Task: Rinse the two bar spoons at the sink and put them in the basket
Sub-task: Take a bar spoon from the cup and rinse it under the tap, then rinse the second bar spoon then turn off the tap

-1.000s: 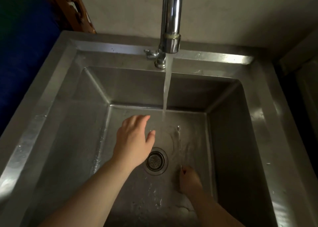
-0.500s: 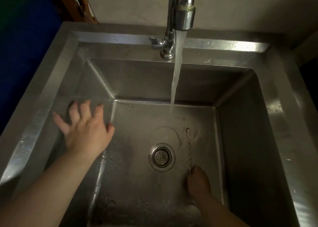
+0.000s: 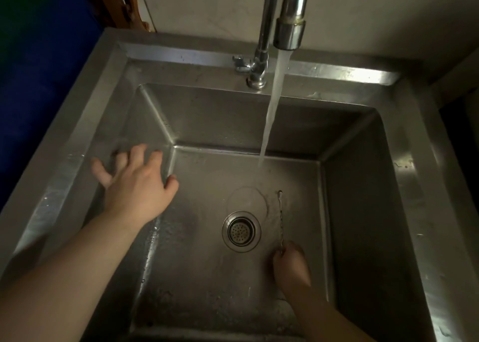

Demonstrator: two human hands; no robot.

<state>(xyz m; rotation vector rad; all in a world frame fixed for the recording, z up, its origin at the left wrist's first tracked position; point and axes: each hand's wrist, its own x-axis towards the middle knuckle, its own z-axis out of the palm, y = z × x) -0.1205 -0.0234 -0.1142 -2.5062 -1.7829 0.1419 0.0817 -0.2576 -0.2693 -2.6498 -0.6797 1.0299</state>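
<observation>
We hold a bar spoon (image 3: 280,220) in our right hand (image 3: 291,266), fingers closed around its near end, low in the sink (image 3: 404,186) by the right wall. Its twisted handle runs straight away from us toward the back wall, just right of the drain (image 3: 241,230), and its far tip sits short and right of where the stream of water (image 3: 272,108) lands. In our judgement the spoon must swing left and forward to meet the water. Our left hand (image 3: 137,183) is spread open and empty over the left wall. We cannot tell whether one spoon or two are gripped; no basket is in view.
</observation>
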